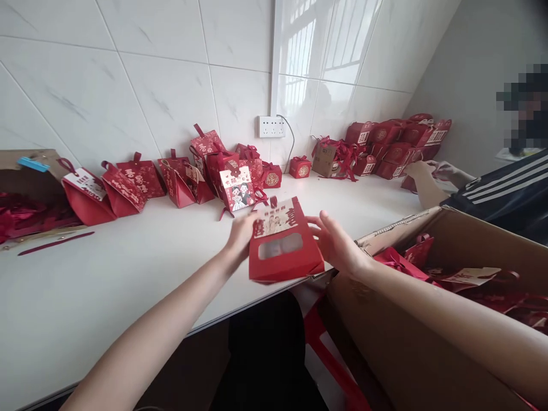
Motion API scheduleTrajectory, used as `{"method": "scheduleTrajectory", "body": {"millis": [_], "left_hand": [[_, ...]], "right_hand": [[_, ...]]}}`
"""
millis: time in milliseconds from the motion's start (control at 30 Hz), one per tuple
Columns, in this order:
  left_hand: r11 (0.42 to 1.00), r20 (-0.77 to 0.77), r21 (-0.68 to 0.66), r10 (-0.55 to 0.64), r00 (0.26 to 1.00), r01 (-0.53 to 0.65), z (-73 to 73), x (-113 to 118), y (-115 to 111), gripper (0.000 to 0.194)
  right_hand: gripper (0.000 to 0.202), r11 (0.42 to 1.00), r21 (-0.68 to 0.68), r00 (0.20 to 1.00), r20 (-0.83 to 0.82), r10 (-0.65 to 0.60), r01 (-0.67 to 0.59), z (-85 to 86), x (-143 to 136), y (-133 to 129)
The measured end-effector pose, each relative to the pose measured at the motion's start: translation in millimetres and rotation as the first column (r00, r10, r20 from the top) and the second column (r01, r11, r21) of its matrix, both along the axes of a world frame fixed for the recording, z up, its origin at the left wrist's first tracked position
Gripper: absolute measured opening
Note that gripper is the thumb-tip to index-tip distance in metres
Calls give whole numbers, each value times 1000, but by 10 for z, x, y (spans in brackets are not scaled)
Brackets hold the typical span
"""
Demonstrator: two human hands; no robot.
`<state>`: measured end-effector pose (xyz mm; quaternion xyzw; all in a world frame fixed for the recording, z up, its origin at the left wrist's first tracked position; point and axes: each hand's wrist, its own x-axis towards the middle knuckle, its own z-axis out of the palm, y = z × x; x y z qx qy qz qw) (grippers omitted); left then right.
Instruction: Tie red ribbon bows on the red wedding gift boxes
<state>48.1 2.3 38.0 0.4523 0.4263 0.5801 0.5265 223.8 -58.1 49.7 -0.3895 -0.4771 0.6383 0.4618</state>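
Note:
A red gift box with a clear window and a cream printed panel is tilted above the table's front edge. My left hand grips its left side, most of the fingers hidden behind it. At the box's right edge is my right hand, thumb raised and fingers spread; whether the fingertips touch the box I cannot tell. Just beyond stands another gift box with a cartoon couple on a cream flap.
Several red gift boxes line the white table along the wall. Stacked boxes stand at the back right, near a co-worker's hands. An open carton with red packages is at right; another carton sits far left.

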Motion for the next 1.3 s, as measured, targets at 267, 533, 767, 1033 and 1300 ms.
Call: {"method": "scheduleTrajectory", "body": {"millis": [267,533,767,1033,1300], "left_hand": [[948,-396,242,-99,913,208,729,10,-159,45],[851,-391,429,-126,911,302,616,-20,-112,32],[843,-535,437,-37,844,314,-124,-159,-36,13],[763,-664,321,-241,708,561,98,-150,61,11],[769,-343,577,-76,936,274,-120,124,-9,15]], "right_hand": [[34,966,-255,999,-26,37,-43,73,38,31],[42,993,105,998,30,-55,51,-7,2,72],[23,888,459,835,478,-274,29,-94,39,198],[12,721,689,623,596,-506,-73,55,-13,201],[6,635,765,591,563,-577,-108,-8,-58,219]]}}
